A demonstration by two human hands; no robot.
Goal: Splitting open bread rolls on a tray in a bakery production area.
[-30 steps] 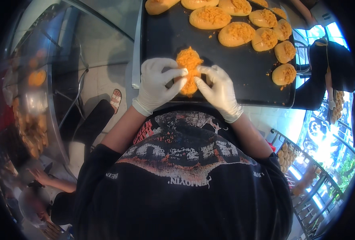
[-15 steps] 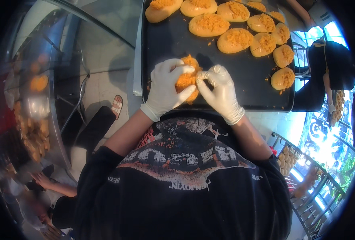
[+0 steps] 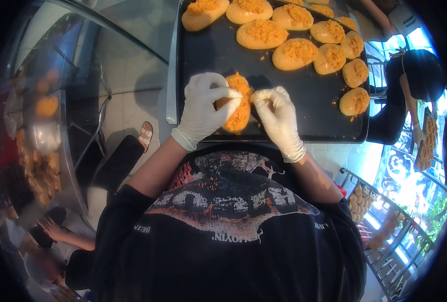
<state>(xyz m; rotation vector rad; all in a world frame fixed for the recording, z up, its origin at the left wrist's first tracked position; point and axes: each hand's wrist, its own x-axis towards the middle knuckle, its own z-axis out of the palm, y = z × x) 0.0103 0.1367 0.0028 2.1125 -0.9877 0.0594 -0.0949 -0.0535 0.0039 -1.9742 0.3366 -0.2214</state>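
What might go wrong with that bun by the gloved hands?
The topping could shed: loose orange crumbs lie on the dark tray. The bun might get dented where the left hand holds it. The right hand, close beside, might knock some topping off.

From where I stand, the barred metal rack (image 3: 408, 221) is the reference point. Beside it, a window-like opening (image 3: 412, 176) emits strong white glare. Green foliage (image 3: 438, 214) shows close to the rack. Well apart from the rack stands a metal-edged table (image 3: 72, 173). Between the two are bent metal tubing (image 3: 101, 121) and pale floor tiles (image 3: 126, 109).
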